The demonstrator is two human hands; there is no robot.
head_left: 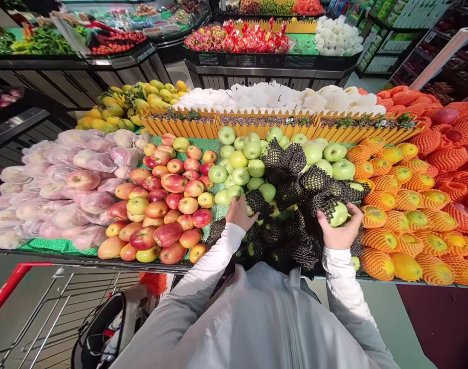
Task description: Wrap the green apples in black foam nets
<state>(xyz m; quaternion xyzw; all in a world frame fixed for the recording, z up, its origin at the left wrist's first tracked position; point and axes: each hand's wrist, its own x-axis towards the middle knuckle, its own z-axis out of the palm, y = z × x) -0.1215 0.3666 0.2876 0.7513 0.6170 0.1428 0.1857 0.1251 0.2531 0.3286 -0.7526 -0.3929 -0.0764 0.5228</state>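
Note:
My right hand (342,230) is wrapped around a green apple (339,214) that is partly covered by a black foam net. The bare top of this apple shows between thumb and fingers. Over the pile's left part, my left hand (241,212) has its thumb spread from the fingers, at the near side of an apple in black netting (258,202); whether it touches that apple is hard to tell. Bare green apples (240,176) lie just beyond the left hand. Between both hands, several black-netted fruits (272,233) are heaped, many with their skin hidden.
Red-yellow apples (168,234) and bagged pink fruit (57,189) lie to the left. Orange-netted fruit (406,220) is on the right. A yellow picket-fence planter (264,122) runs behind. A shopping cart (53,312) stands at lower left, with a bag (103,328).

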